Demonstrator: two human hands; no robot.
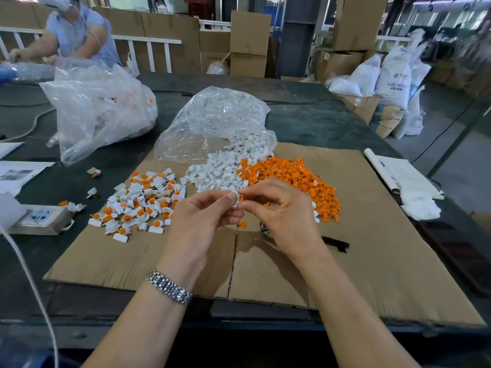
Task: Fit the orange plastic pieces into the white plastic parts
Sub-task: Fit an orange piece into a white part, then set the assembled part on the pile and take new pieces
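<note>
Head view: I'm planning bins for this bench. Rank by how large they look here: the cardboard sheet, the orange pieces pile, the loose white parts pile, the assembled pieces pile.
1. Cardboard sheet
2. Assembled pieces pile
3. Orange pieces pile
4. Loose white parts pile

Piles 2 and 3 look close; the hands hide some orange.

Count of items on the cardboard sheet [372, 248]
Three heaps lay there: white parts [218, 173], orange pieces [297, 179], assembled units [140, 203]; pieces too many to count. Two clear bags [212, 120].
</note>
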